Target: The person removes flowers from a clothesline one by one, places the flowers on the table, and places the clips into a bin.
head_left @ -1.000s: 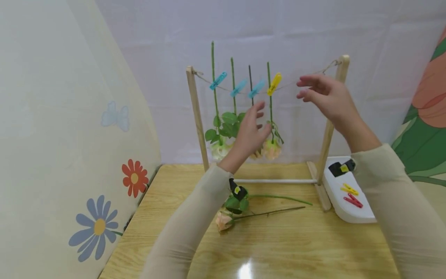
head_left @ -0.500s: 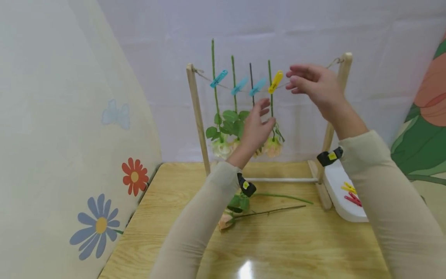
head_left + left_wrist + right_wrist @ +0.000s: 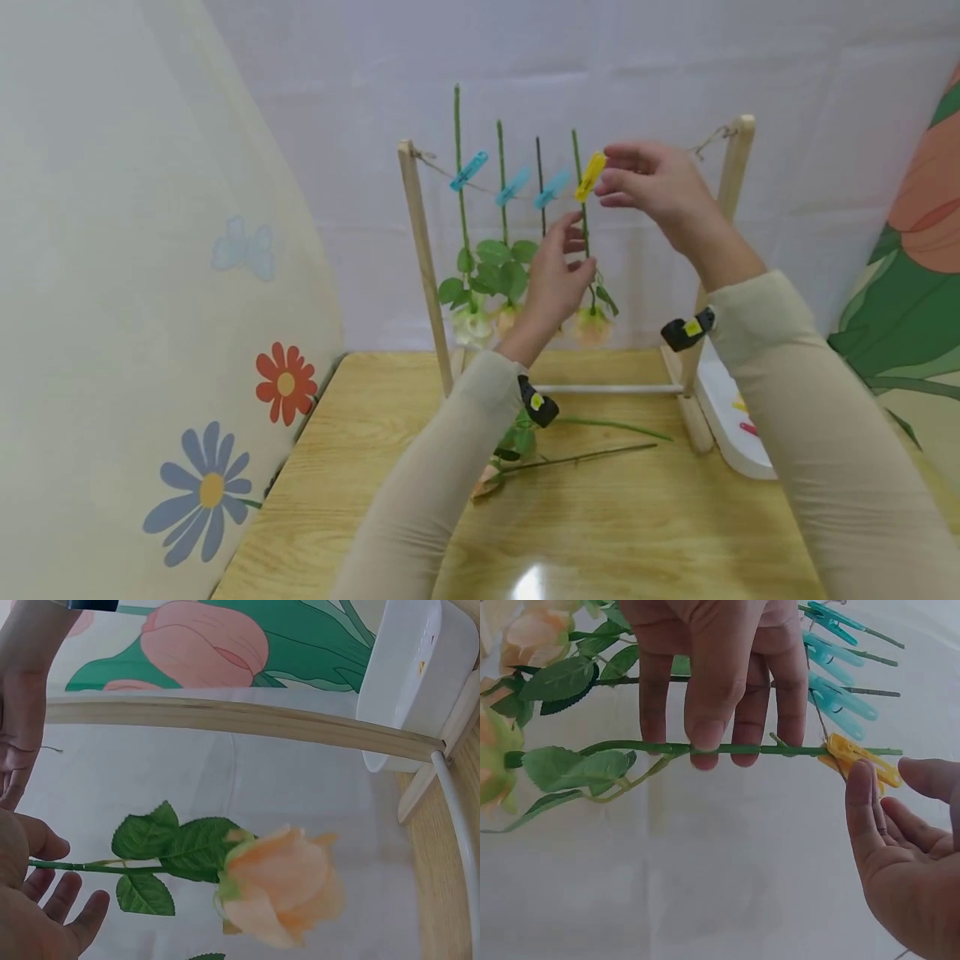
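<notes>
An upside-down peach rose [image 3: 285,881] hangs from a string by a yellow clothespin [image 3: 592,176]. My left hand [image 3: 557,279] has its thumb and fingers on either side of the green stem [image 3: 742,748], pinching it below the clip. My right hand [image 3: 660,187] reaches in from the right, fingers parted, with the clip's handle ends between thumb and index; in the right wrist view the index fingertip overlaps the clip and the thumb tip is just beside it. Further left, blue clothespins [image 3: 469,171] hold more upside-down roses [image 3: 472,323], partly hidden behind my left hand.
The string runs between two wooden posts [image 3: 423,250] joined low by a white rod [image 3: 607,389]. Loose roses [image 3: 487,482] lie on the wooden table [image 3: 600,533], partly behind my left forearm. A white tray [image 3: 738,454] with clothespins stands at right, partly covered by my right sleeve.
My right hand has moved left to the yellow clothespin. My left hand has moved slightly right onto the stem, and that rose now hangs at a slight tilt, its bloom shifted right.
</notes>
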Motion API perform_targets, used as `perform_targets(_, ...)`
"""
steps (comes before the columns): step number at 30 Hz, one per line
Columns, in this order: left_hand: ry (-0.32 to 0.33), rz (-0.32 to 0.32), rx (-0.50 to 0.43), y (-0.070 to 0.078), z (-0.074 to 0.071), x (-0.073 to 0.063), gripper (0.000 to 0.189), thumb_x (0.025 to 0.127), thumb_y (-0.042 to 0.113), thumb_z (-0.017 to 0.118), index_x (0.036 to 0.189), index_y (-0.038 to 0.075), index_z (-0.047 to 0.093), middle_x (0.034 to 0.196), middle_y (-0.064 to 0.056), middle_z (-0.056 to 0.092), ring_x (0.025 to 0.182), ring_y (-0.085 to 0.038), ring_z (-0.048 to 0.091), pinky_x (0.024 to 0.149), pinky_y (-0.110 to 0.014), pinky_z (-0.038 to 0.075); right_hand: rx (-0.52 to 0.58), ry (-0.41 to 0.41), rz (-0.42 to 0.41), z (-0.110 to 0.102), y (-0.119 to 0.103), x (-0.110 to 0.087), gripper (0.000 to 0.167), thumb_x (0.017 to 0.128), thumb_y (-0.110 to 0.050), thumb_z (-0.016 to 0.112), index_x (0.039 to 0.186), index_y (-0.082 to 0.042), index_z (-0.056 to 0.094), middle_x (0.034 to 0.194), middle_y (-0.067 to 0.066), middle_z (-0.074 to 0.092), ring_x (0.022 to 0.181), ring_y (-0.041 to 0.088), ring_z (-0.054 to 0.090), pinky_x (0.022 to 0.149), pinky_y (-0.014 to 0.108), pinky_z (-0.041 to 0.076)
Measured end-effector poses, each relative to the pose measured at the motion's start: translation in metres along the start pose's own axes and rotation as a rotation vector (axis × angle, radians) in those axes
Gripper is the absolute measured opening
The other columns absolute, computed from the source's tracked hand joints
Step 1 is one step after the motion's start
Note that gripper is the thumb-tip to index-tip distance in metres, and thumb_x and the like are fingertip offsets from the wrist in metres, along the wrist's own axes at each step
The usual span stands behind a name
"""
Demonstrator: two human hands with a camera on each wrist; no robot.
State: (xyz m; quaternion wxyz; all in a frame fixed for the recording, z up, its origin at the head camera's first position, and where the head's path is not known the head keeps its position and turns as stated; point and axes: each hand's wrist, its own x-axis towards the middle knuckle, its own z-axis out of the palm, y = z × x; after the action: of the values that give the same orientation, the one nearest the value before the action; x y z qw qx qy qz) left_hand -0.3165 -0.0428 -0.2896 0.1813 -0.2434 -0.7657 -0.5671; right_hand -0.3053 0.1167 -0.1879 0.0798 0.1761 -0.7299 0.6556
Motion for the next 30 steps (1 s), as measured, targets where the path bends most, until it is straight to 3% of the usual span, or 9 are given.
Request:
perform_targets(8, 0.007, 0.031, -0.042, 0.002, 0.003, -0.001, 0.062, 0.092, -0.006, 0.067, 0.149, 0.005, 0.044, 0.121, -0.016, 0.062, 0.108, -0.027, 0.066, 0.086, -0.024, 0.058, 0.068, 0.043, 0.061, 0.005, -0.005, 0.004, 0.049, 0.099, -0.011, 0.064, 0.146, -0.002, 0.050, 0.116, 0.006, 0.061, 0.094, 0.018, 0.066, 0.086, 0.025, 0.059)
perform_targets(16, 0.021, 0.024, -0.043, 0.001, 0.000, -0.002, 0.058, 0.094, -0.003, 0.066, 0.147, 0.007, 0.046, 0.117, -0.014, 0.062, 0.104, -0.027, 0.065, 0.082, -0.027, 0.058, 0.036, 0.063, 0.059, 0.011, -0.005, 0.005, 0.044, 0.097, -0.015, 0.068, 0.137, -0.001, 0.056, 0.110, 0.006, 0.064, 0.092, 0.017, 0.067, 0.090, 0.028, 0.058)
perform_targets(24, 0.004, 0.024, -0.011, -0.003, -0.006, -0.003, 0.058, 0.095, -0.002, 0.065, 0.148, 0.011, 0.046, 0.121, -0.012, 0.062, 0.105, -0.025, 0.066, 0.082, -0.026, 0.059, 0.088, 0.105, 0.031, 0.013, -0.001, 0.005, 0.024, 0.094, -0.014, 0.073, 0.114, -0.004, 0.064, 0.100, 0.007, 0.066, 0.083, 0.017, 0.068, 0.077, 0.024, 0.060)
perform_targets(30, -0.004, 0.036, 0.000, -0.003, -0.009, -0.004, 0.058, 0.095, -0.002, 0.066, 0.148, 0.011, 0.047, 0.120, -0.013, 0.064, 0.102, -0.027, 0.067, 0.079, -0.027, 0.059, 0.067, 0.191, 0.016, 0.016, 0.000, 0.005, 0.008, 0.095, -0.011, 0.071, 0.099, -0.008, 0.065, 0.089, 0.005, 0.067, 0.064, 0.011, 0.062, 0.060, 0.021, 0.057)
